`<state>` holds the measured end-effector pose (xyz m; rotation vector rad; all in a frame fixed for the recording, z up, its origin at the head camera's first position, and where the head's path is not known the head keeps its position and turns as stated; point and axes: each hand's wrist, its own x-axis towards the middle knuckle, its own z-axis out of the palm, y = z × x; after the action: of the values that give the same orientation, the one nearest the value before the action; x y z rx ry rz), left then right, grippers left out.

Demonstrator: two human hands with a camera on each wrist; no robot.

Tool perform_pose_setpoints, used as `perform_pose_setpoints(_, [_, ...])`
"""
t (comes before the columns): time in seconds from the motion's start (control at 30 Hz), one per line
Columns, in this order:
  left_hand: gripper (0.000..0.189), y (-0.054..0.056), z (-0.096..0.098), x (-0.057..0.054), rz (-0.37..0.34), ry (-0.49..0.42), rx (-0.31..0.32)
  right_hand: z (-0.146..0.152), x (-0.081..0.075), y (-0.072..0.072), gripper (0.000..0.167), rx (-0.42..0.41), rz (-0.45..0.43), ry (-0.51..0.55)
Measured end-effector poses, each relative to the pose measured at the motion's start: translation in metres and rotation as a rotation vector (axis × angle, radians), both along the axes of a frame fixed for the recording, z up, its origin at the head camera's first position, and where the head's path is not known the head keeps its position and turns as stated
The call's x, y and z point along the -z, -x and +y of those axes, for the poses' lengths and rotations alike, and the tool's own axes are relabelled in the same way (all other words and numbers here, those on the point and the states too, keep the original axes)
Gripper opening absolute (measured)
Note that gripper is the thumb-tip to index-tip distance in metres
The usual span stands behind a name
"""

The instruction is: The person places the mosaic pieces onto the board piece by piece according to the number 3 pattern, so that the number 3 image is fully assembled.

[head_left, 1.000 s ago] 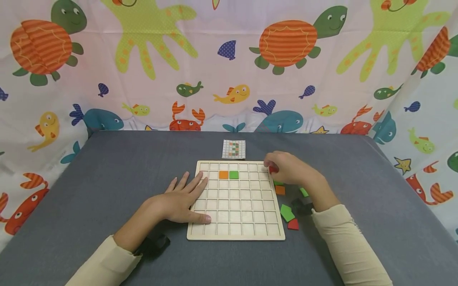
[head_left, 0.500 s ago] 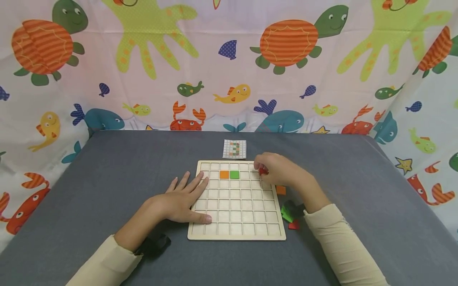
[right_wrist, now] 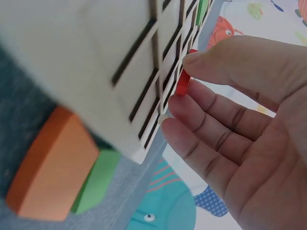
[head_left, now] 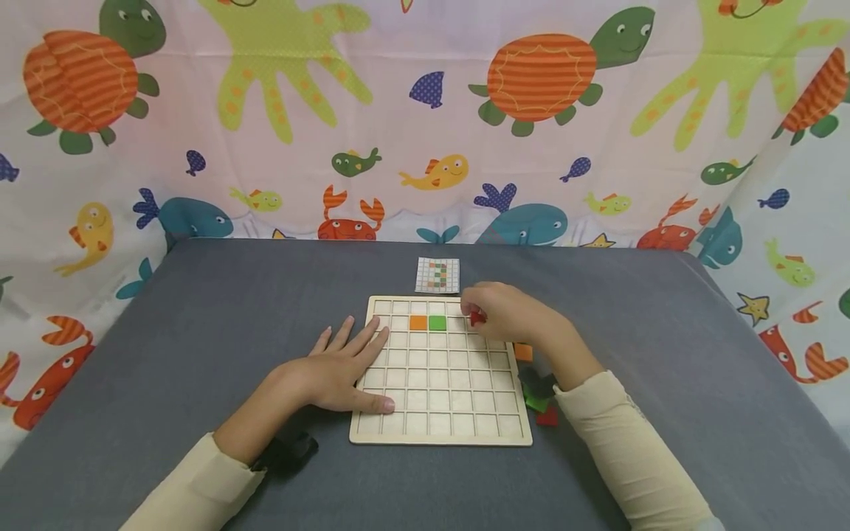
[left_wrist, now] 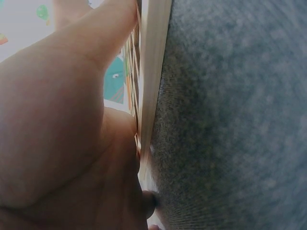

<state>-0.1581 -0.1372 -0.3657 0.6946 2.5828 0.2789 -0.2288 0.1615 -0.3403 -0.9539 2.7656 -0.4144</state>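
A pale wooden grid board (head_left: pixel 438 436) lies on the grey table. My left hand (head_left: pixel 335 372) rests spread on its left side, with thumb and fingertips over the outer cells. In the right wrist view, a small red tile (right_wrist: pixel 183 82) is pinched between thumb and fingers of my right hand (right_wrist: pixel 240 110). From the head view that right hand (head_left: pixel 508 310) is over the board's upper right cells. An orange tile (head_left: pixel 418 323) and a green tile (head_left: pixel 437 323) sit side by side in the second row, left of the red one.
Behind the board lies a small printed card (head_left: pixel 437 275) with a coloured grid. Loose pieces lie along the board's right edge: an orange one (head_left: pixel 523 352), green ones (head_left: pixel 535 400) and a red one (head_left: pixel 547 417). A patterned curtain (head_left: pixel 279 133) hangs behind the table.
My right hand has moved left with the red tile, from the board's right edge to over its upper right cells. The left hand stays in place on the board.
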Motion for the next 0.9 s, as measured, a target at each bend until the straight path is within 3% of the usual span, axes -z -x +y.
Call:
perform_pose_setpoints(0.2, [0.117, -0.001, 0.001, 0.0, -0.006, -0.005, -0.005, -0.011, -0.003, 0.002, 0.01, -0.057, -0.009, -0.019])
perform_pose_setpoints(0.4, [0.12, 0.001, 0.0, 0.004, -0.015, -0.022, -0.006, -0.018, -0.003, 0.003, 0.012, -0.057, -0.026, -0.046])
perform_pose_setpoints(0.77, [0.122, 0.008, -0.003, 0.021, 0.013, -0.006, -0.014, -0.02, -0.006, 0.002, 0.017, -0.096, -0.008, -0.07])
perform_pose_setpoints(0.9, [0.121, 0.006, -0.002, 0.017, 0.005, 0.005, -0.015, -0.022, -0.005, 0.003, 0.014, -0.08, -0.001, -0.077])
